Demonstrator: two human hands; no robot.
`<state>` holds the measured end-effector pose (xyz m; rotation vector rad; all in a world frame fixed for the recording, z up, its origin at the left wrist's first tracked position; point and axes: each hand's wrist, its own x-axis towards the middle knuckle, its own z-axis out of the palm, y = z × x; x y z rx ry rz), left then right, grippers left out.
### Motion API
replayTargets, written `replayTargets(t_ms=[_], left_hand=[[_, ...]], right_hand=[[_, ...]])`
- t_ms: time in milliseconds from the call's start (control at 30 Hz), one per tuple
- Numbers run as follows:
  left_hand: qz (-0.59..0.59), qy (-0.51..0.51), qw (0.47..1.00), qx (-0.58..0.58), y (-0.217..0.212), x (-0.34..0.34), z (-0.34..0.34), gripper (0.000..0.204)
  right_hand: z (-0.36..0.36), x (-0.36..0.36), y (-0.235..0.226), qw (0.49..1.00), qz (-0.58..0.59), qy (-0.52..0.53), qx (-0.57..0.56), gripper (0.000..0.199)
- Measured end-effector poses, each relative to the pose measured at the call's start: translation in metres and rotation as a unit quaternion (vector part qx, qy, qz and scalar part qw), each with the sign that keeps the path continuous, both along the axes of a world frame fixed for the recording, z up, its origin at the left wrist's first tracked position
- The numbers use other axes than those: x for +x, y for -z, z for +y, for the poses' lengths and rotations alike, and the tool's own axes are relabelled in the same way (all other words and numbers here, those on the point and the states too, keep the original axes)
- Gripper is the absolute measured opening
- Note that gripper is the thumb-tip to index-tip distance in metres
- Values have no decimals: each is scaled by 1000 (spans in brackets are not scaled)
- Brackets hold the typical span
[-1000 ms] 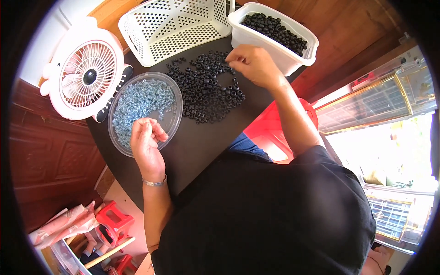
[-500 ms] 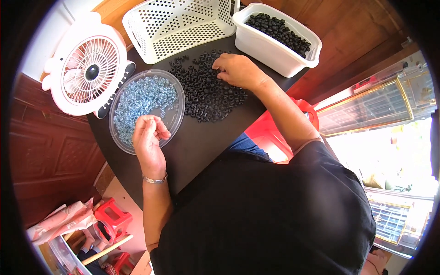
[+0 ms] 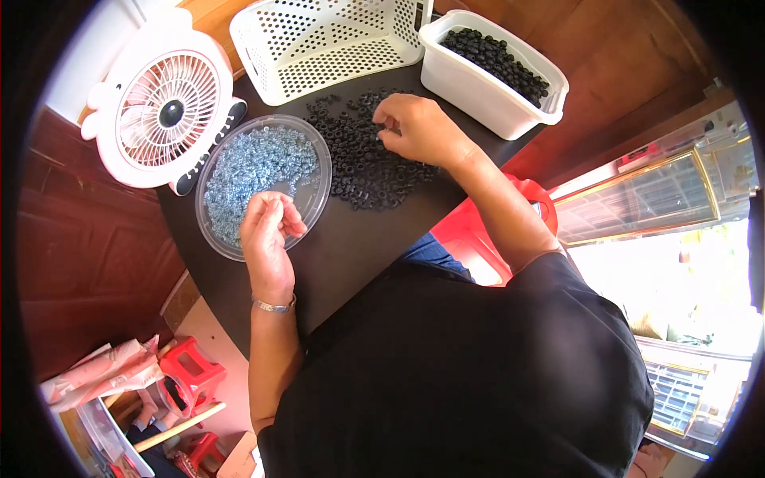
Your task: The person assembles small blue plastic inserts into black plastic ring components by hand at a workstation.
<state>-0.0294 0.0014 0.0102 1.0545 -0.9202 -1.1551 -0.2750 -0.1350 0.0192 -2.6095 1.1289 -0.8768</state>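
Left hand is held over one tray, centre-left, right hand at one bead pile, upper centre; grips cannot be told

Right fingers over black beads; left fingers curled over round tray of bluish pieces

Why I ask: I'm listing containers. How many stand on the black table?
3: a round clear tray, partly covered by the left hand, a white perforated basket beyond the tray, and a white tub to the basket's right. Small ones behind these could be hidden.
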Motion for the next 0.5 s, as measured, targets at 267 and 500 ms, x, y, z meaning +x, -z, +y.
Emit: replayTargets(t_ms=[267, 500], left_hand=[[-2, 50, 998, 27, 4, -6, 1, 19], [64, 28, 997, -18, 2, 1, 1, 19]], right_hand=[[56, 82, -29, 960, -111, -255, 15, 16], [53, 103, -38, 956, -117, -246, 113, 17]])
